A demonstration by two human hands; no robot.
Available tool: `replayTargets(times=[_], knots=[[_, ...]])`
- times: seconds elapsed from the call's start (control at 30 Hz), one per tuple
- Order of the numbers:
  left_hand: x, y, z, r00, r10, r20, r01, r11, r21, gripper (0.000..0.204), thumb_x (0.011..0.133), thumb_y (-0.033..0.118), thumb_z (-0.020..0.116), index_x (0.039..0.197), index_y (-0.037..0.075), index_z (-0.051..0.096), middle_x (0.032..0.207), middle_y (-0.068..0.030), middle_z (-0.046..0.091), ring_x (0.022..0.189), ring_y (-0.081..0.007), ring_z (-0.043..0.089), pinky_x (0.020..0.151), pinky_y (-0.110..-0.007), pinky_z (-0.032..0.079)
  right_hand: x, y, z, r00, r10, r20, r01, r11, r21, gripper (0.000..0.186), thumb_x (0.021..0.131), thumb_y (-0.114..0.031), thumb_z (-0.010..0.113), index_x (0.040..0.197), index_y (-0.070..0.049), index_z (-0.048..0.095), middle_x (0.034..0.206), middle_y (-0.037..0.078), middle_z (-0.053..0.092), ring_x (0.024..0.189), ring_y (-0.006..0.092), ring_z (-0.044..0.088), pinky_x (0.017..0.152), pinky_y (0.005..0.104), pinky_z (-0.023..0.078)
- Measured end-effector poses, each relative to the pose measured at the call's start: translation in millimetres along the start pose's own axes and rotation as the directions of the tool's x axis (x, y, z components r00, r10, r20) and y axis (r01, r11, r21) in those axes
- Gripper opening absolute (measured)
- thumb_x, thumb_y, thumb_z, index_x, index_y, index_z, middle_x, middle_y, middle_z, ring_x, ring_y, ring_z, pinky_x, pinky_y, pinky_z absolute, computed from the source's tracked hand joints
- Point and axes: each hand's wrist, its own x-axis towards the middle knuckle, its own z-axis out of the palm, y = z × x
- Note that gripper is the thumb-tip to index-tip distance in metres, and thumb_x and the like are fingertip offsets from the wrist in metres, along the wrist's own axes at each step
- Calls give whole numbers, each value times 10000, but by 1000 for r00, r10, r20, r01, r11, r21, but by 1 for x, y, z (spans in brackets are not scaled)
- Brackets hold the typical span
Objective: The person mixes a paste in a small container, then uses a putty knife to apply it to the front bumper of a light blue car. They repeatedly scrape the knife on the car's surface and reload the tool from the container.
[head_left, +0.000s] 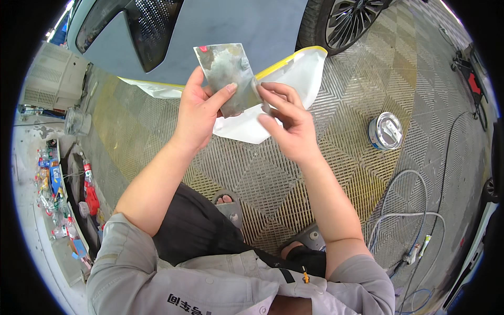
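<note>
My left hand (pixel 195 115) grips a flat rectangular mixing plate (pixel 227 68) by its lower left side, thumb on top. Grey-white putty smears cover the plate, and a small red dab of paste (pixel 203 49) sits at its far left corner. Against the plate's right edge, my right hand (pixel 290 122) pinches a thin grey scraper (pixel 255 86), mostly hidden by the fingers. Beyond both hands stands a grey-blue car body panel (pixel 226 31), its lower edge lined with yellow masking tape (pixel 289 59) and white masking sheet (pixel 302 79).
A lidded tin (pixel 386 131) stands on the grated floor (pixel 336 157) to the right, with a looped hose (pixel 409 176) nearer. The car's wheel (pixel 352 21) is at the far right. Plastic bottles (pixel 52 194) lie along the left, below a beige slatted box (pixel 52 76).
</note>
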Motion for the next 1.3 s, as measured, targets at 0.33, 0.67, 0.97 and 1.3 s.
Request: replayTargets(times=[0.33,0.67,0.97,1.3], knots=[[-2,-7,-1,987,161,4,-157,958,241,394,1035,-19,645,1399,41,507,1166,-127,761,1036,-160,743,851,-324,628,4,-14,2,997,-66,29,71,822,-564,497,774,-88,860,1260,-150,780,1383,160,587,1224,387,595,1022,447,523],[1,-3,-3,996,64,-56,-61,997,50,442,1029,8,668,1430,50,488,1176,-128,757,1059,-191,750,888,-345,638,8,-17,-1,991,41,-127,-93,897,-431,498,787,-66,869,1269,-146,775,1376,140,590,1161,317,629,964,431,549],[5,-10,1,982,186,8,-181,941,286,409,1041,9,652,1415,28,486,1181,-137,756,992,-163,752,847,-287,614,2,-17,1,995,52,-80,-67,977,-203,468,800,-92,876,1257,-101,779,1391,140,617,1217,321,652,1003,411,561],[9,-3,-3,985,151,-86,-142,985,98,486,1032,33,673,1468,78,463,1167,-121,758,989,-192,766,807,-357,657,9,-2,-24,797,596,-98,-440,684,582,339,1085,-207,641,1237,87,716,1080,76,752,998,131,684,890,300,552]])
